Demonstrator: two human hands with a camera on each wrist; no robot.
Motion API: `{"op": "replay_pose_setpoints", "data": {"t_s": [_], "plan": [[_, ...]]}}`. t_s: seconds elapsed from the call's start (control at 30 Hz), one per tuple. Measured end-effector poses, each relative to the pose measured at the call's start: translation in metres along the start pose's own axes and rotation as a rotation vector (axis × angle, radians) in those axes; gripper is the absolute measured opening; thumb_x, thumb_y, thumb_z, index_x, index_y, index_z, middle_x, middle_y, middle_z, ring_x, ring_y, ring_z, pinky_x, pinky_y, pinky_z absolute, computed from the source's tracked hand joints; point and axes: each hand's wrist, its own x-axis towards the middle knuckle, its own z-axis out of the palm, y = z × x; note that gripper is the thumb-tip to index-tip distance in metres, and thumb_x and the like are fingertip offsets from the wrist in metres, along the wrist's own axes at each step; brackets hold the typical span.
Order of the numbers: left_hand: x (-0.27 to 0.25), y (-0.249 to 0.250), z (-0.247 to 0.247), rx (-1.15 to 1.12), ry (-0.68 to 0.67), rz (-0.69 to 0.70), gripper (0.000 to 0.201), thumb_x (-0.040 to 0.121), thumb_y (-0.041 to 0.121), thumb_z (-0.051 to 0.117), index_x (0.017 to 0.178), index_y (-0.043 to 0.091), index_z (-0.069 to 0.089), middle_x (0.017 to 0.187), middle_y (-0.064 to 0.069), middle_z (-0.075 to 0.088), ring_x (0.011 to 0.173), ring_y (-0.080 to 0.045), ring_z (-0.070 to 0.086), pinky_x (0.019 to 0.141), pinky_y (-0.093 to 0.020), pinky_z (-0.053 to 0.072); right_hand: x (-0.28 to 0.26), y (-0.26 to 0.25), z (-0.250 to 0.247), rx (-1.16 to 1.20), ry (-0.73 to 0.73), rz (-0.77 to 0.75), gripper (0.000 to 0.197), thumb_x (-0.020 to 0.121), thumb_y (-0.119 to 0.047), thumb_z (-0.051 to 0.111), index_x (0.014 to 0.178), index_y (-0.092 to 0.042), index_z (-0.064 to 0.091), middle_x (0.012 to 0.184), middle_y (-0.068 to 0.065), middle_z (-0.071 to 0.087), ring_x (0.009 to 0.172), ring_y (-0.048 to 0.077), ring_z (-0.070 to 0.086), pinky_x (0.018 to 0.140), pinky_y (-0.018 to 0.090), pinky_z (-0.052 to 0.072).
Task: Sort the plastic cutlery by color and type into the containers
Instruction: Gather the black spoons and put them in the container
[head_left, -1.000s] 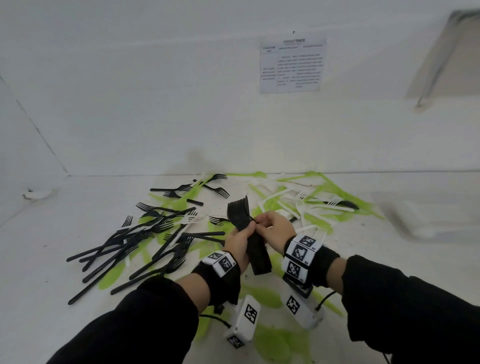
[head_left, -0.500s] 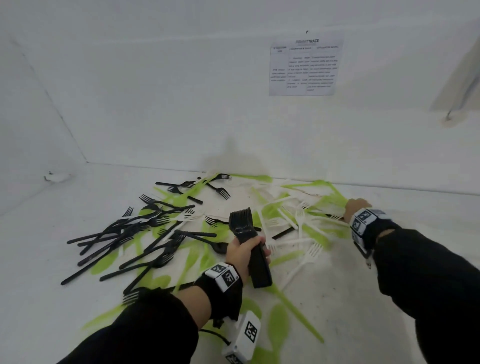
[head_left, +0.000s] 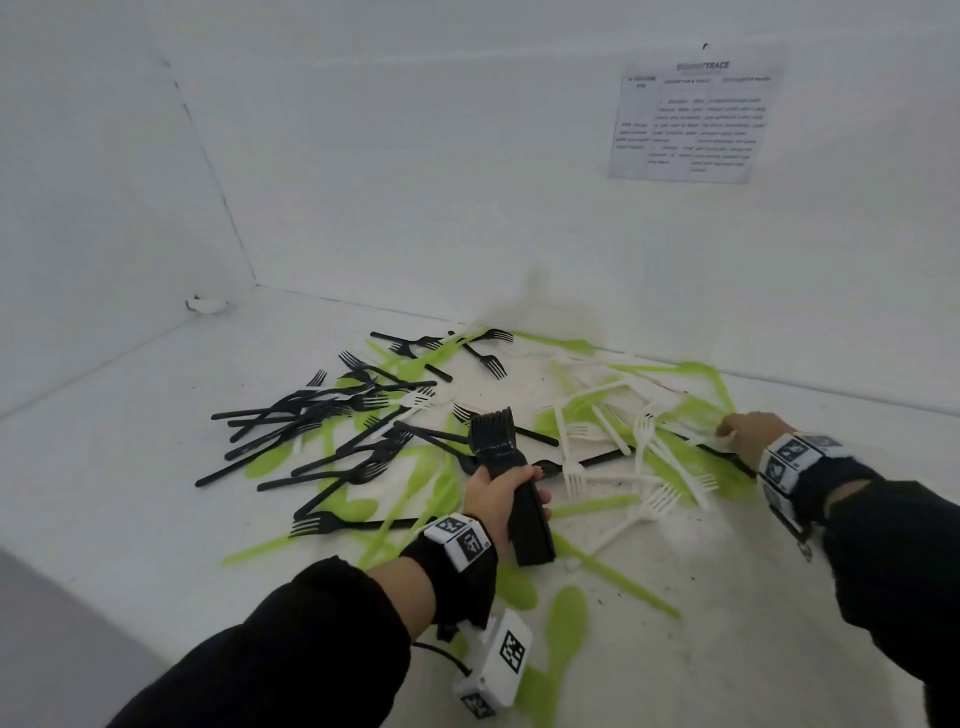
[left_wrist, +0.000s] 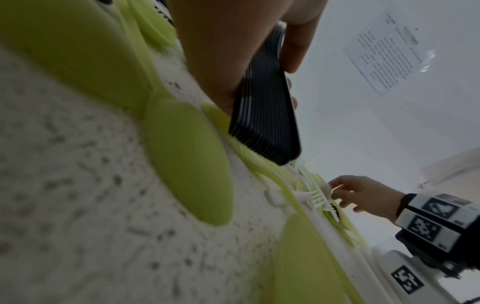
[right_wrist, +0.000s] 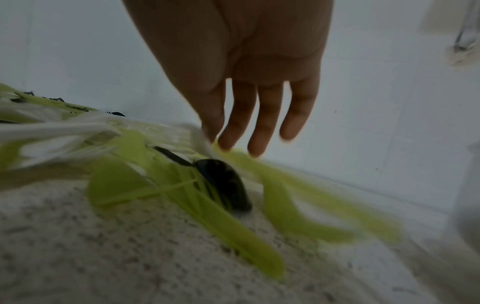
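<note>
My left hand (head_left: 519, 475) grips a stack of black forks (head_left: 506, 467) upright over the middle of the pile; in the left wrist view the stacked handles (left_wrist: 265, 115) show edge-on under my thumb. My right hand (head_left: 724, 431) is stretched out to the right side of the pile. Its straight fingers (right_wrist: 262, 127) touch green and white pieces just above a black spoon (right_wrist: 223, 181), and it holds nothing. Loose black forks (head_left: 322, 431) lie on the left. White forks (head_left: 613, 441) lie on the right, and green spoons and knives (head_left: 571, 618) are scattered throughout.
The cutlery lies on a white speckled surface (head_left: 701, 623) closed in by white walls at the back and left. A printed sheet (head_left: 696, 119) hangs on the back wall. A grey edge (head_left: 52, 649) shows at the lower left. No container is plainly in view.
My right hand has let go of the black fork stack and reached out right to the white and green pieces. My left hand keeps the stack, now alone.
</note>
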Motion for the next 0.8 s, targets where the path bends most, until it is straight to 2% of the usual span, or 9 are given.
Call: {"op": "replay_pose_setpoints", "data": {"t_s": [0.1,0.17,0.23,0.33,0.5,0.6,0.7,0.73,0.8], "plan": [[-0.003,-0.001,-0.001,0.008,-0.011,0.001,0.014,0.088,-0.003,0.056,0.088,0.007,0.047,0.077,-0.012,0.059,0.051,-0.023,0.055,0.046,-0.03,0.05,-0.007,-0.002,0.003,0.071,-0.039,-0.052,0.038,0.096,-0.02,0.045,0.133,-0.015,0.045,0.134,0.006,0.053,0.123,0.022,0.05,0.099,0.021,0.035],[-0.005,-0.002,-0.001,0.017,-0.014,0.005,0.014,0.088,-0.003,0.056,0.088,0.008,0.048,0.077,-0.011,0.06,0.052,-0.023,0.055,0.048,-0.031,0.05,-0.01,-0.001,0.006,0.148,-0.034,-0.118,0.04,0.09,-0.02,0.056,0.129,-0.011,0.048,0.125,0.006,0.059,0.11,0.022,0.055,0.093,0.021,0.038],[-0.006,-0.002,-0.002,0.017,-0.016,0.003,0.013,0.088,-0.003,0.056,0.089,0.008,0.049,0.077,-0.011,0.06,0.052,-0.024,0.056,0.049,-0.031,0.05,-0.011,0.0,0.009,0.183,-0.037,-0.163,0.041,0.085,-0.021,0.064,0.124,-0.011,0.053,0.121,0.006,0.061,0.106,0.02,0.056,0.09,0.021,0.04],[-0.007,-0.003,-0.001,0.014,-0.021,0.002,0.013,0.088,-0.003,0.056,0.089,0.008,0.049,0.077,-0.011,0.06,0.053,-0.024,0.055,0.047,-0.03,0.05,-0.01,0.001,0.014,0.231,-0.001,-0.202,0.035,0.079,-0.012,0.07,0.113,-0.008,0.062,0.114,0.007,0.065,0.092,0.016,0.055,0.078,0.016,0.038],[-0.005,-0.002,-0.002,0.015,-0.022,-0.002,0.014,0.088,-0.003,0.055,0.089,0.008,0.047,0.077,-0.011,0.06,0.053,-0.024,0.055,0.047,-0.029,0.05,-0.008,0.004,0.016,0.345,0.12,-0.234,0.032,0.08,-0.001,0.064,0.112,-0.003,0.06,0.105,0.013,0.067,0.077,0.019,0.051,0.072,0.018,0.036],[-0.005,-0.001,-0.002,0.024,-0.026,0.006,0.013,0.089,-0.003,0.054,0.09,0.008,0.047,0.076,-0.011,0.06,0.052,-0.024,0.055,0.048,-0.03,0.05,-0.007,0.006,0.01,0.344,0.166,-0.191,0.025,0.086,0.001,0.054,0.11,-0.002,0.058,0.099,0.017,0.068,0.081,0.023,0.055,0.079,0.027,0.043],[-0.003,0.003,-0.002,0.023,-0.027,0.012,0.009,0.091,-0.002,0.05,0.091,0.007,0.046,0.075,-0.011,0.06,0.052,-0.025,0.053,0.047,-0.03,0.049,-0.007,0.005,-0.003,0.306,0.193,-0.188,0.012,0.089,0.0,0.05,0.092,-0.01,0.056,0.104,0.017,0.065,0.095,0.031,0.058,0.082,0.033,0.044],[-0.003,0.005,-0.003,0.022,-0.025,0.013,0.008,0.092,-0.001,0.048,0.092,0.007,0.046,0.075,-0.012,0.06,0.051,-0.025,0.053,0.046,-0.029,0.049,-0.006,0.005,-0.007,0.311,0.191,-0.182,0.016,0.09,0.002,0.048,0.088,-0.013,0.054,0.103,0.017,0.064,0.092,0.031,0.059,0.079,0.034,0.046],[0.0,0.008,-0.006,0.024,-0.012,0.02,0.006,0.093,0.001,0.046,0.092,0.007,0.046,0.076,-0.012,0.06,0.047,-0.023,0.054,0.045,-0.028,0.049,-0.009,0.003,-0.015,0.387,0.181,-0.165,0.022,0.09,0.006,0.042,0.088,-0.01,0.055,0.091,0.016,0.06,0.066,0.027,0.061,0.055,0.03,0.05]]}}
